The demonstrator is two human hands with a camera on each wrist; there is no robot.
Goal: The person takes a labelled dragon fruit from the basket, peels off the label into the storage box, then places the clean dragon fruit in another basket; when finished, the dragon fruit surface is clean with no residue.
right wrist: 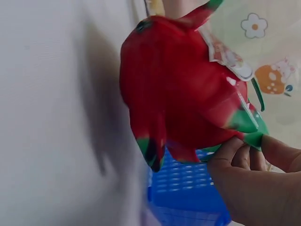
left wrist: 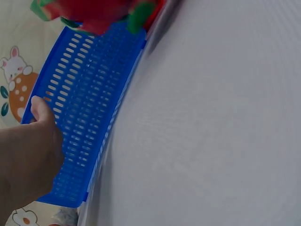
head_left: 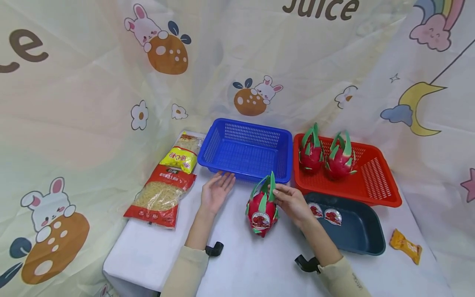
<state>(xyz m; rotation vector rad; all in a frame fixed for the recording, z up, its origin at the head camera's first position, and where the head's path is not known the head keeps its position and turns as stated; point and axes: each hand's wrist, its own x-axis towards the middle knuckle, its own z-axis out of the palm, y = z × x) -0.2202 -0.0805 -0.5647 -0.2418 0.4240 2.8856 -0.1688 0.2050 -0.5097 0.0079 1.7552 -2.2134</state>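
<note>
A red dragon fruit with green leaf tips and a round label hangs over the white table in front of the blue basket. My right hand pinches it by its green leaves; in the right wrist view the thumb and fingers close on a leaf tip of the dragon fruit. Palm up, my left hand lies near the blue basket's front edge with its fingers extended, holding nothing. Whether it touches the basket I cannot tell.
Two dragon fruits sit in the red basket at right. Before it stands a dark tray with round stickers. An orange wrapped snack lies far right. A red bag and a yellow bag lie left.
</note>
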